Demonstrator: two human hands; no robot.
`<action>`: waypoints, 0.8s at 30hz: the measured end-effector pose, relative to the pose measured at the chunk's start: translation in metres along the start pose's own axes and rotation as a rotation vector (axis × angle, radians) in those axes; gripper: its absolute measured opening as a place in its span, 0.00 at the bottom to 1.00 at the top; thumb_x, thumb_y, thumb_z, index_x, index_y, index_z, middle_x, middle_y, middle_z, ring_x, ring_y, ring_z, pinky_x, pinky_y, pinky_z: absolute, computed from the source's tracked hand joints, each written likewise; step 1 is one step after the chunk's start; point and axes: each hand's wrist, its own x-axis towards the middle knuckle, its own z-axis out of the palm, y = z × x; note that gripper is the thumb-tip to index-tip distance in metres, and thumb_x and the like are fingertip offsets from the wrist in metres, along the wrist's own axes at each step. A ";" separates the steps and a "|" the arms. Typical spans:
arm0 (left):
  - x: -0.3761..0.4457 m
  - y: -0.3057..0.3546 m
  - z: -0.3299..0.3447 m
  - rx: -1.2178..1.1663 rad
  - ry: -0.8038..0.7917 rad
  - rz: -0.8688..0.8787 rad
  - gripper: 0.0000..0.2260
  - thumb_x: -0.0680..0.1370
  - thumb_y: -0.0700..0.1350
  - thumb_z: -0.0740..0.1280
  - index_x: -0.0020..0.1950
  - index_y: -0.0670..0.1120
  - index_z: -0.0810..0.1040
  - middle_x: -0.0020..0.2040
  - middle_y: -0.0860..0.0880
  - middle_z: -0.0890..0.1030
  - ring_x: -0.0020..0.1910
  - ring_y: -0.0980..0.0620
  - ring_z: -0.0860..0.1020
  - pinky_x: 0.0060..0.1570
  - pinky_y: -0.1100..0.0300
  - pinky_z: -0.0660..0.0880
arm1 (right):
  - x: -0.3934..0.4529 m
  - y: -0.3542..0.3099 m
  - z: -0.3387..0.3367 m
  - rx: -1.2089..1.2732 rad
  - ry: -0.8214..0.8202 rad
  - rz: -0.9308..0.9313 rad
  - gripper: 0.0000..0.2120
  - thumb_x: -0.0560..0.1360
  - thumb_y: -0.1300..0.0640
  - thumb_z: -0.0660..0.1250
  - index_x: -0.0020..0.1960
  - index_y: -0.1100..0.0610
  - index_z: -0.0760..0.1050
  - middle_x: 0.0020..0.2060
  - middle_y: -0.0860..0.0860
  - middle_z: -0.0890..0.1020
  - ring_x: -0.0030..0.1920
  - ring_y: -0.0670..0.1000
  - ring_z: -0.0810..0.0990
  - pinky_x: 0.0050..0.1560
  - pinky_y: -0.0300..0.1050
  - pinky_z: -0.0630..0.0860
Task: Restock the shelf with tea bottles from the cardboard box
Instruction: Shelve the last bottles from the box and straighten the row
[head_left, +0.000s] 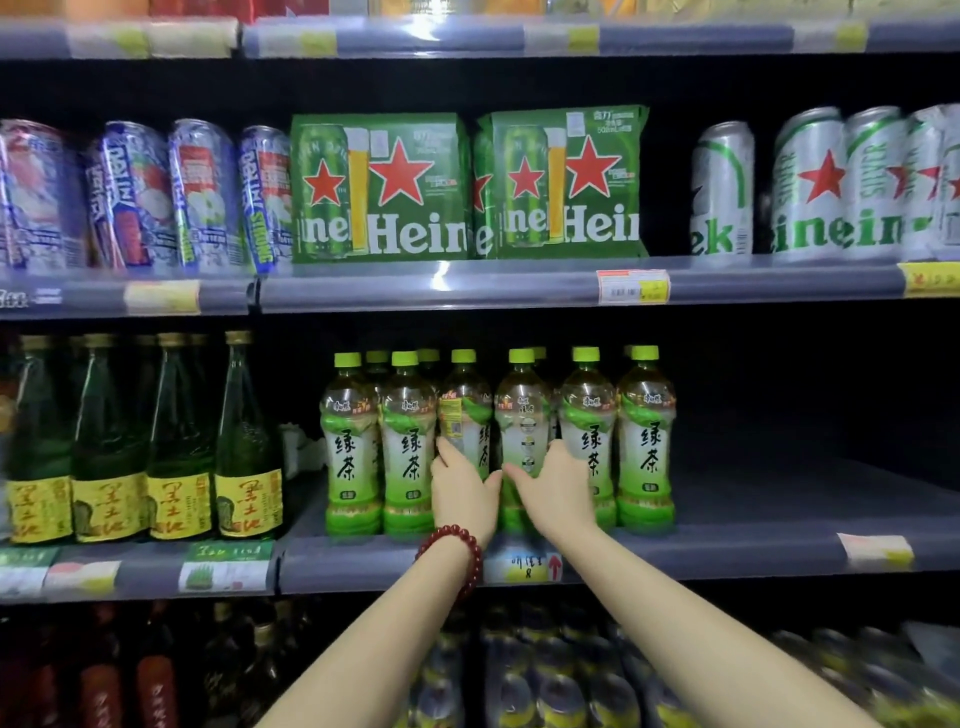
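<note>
Several green tea bottles with lime caps stand in a row on the middle shelf (727, 551). My left hand (462, 493), with a red bead bracelet on the wrist, wraps around the third bottle (465, 405), whose label is turned sideways. My right hand (553, 488) grips the fourth bottle (522, 410), also turned away from the front. Both bottles stand upright on the shelf. More bottles stand behind the front row. The cardboard box is not in view.
Dark green glass bottles with yellow labels (176, 441) stand left of the tea. Beer packs (379, 187) and cans (810, 182) fill the shelf above. Right of the last tea bottle (647, 441) the shelf is dark and bare. Packed bottles sit on the shelf below.
</note>
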 end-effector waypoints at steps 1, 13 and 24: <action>-0.001 0.000 0.005 -0.019 0.031 -0.012 0.38 0.77 0.47 0.66 0.76 0.37 0.47 0.74 0.37 0.62 0.71 0.43 0.66 0.67 0.54 0.67 | 0.001 0.001 0.002 0.019 0.016 0.008 0.18 0.74 0.48 0.69 0.50 0.61 0.67 0.33 0.48 0.69 0.30 0.44 0.67 0.26 0.38 0.62; 0.005 -0.015 0.013 -0.204 0.107 -0.027 0.29 0.78 0.40 0.65 0.76 0.43 0.57 0.70 0.40 0.70 0.64 0.42 0.74 0.65 0.49 0.71 | 0.019 0.020 -0.004 0.072 -0.100 -0.079 0.20 0.73 0.47 0.70 0.55 0.61 0.72 0.46 0.53 0.79 0.45 0.50 0.77 0.39 0.40 0.73; 0.006 -0.002 0.000 -0.130 0.028 -0.115 0.24 0.78 0.42 0.66 0.70 0.37 0.61 0.63 0.37 0.75 0.56 0.42 0.77 0.54 0.52 0.74 | 0.003 0.006 0.007 0.145 -0.049 0.011 0.25 0.74 0.51 0.70 0.63 0.62 0.64 0.47 0.53 0.75 0.35 0.43 0.69 0.30 0.33 0.65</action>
